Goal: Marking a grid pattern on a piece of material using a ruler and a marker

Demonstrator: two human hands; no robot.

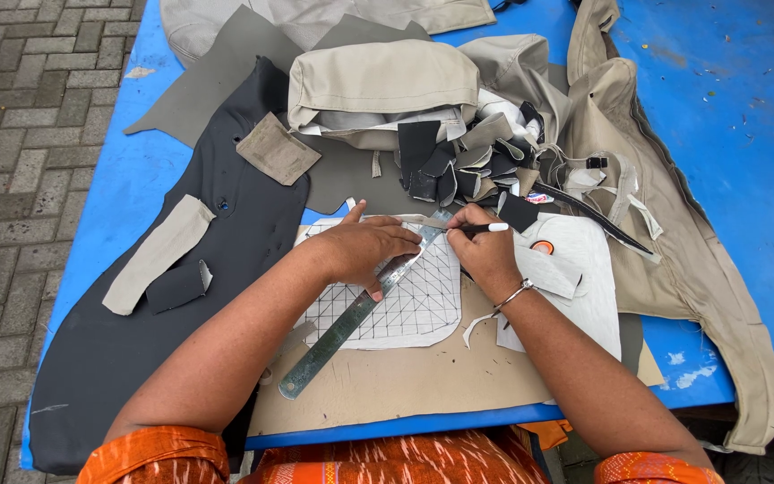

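My left hand (365, 247) presses flat on a long metal ruler (342, 330) that lies diagonally across a white fabric piece (418, 309) marked with a grid of crossing lines. My right hand (484, 249) grips a pen (485, 228) with a black and white barrel, its tip at the ruler's upper end. A metal bracelet sits on my right wrist. The white piece rests on a tan sheet (405, 381) at the table's near edge.
The blue table (727, 108) carries a large dark fabric piece (226, 224) at left, folded beige covers (378, 85) at the back, a heap of black and beige scraps (472, 157), and beige fabric (683, 260) draped at right. Paving bricks (11, 134) lie to the left.
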